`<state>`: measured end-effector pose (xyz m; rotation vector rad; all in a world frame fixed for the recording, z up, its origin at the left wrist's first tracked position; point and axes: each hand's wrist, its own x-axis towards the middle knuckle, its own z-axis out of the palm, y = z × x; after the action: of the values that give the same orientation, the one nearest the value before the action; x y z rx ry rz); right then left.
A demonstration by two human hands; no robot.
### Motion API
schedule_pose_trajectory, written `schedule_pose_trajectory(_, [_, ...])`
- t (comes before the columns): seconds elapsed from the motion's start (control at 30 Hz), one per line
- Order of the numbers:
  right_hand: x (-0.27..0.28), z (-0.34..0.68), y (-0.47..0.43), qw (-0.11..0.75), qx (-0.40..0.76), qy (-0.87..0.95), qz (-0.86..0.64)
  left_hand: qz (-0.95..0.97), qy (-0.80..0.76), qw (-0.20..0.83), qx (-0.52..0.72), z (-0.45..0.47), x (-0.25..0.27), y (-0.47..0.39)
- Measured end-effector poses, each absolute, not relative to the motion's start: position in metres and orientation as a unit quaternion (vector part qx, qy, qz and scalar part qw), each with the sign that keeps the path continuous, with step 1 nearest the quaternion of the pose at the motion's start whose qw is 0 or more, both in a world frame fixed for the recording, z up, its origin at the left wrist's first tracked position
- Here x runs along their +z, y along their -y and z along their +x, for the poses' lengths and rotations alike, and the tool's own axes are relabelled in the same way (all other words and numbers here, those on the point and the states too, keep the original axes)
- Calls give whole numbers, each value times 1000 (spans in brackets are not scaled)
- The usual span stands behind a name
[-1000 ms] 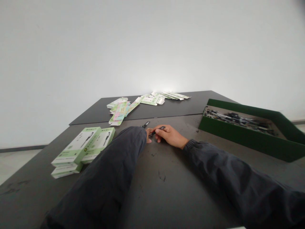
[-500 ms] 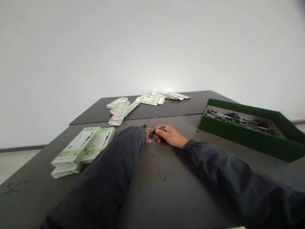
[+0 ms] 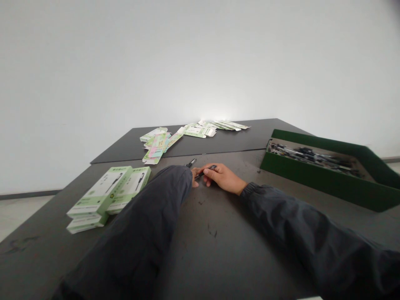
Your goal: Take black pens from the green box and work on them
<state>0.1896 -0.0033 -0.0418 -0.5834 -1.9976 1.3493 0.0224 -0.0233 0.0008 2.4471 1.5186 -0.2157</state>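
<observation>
Both my arms in dark sleeves stretch over the dark table (image 3: 218,258) toward its middle. My right hand (image 3: 222,177) rests on the table with fingers closed on a black pen (image 3: 204,172). My left hand (image 3: 195,175) is almost hidden behind its own sleeve; only fingertips show, touching the same pen near its left end, whose tip (image 3: 191,162) pokes out past the sleeve. Whether the left fingers grip it I cannot tell.
Stacked green-and-white boxes (image 3: 108,193) lie at the left. Flat unfolded cartons (image 3: 159,146) and more (image 3: 215,127) are spread at the table's far side. A dark green tray (image 3: 315,177) with several black pens stands at the right. A white wall rises behind.
</observation>
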Motion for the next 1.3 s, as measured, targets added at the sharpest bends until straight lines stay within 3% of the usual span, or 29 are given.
schedule_pose_trajectory(1.3, [-41,190,3,327,517,760,-220,845,-514,131,-65,18,-4,19])
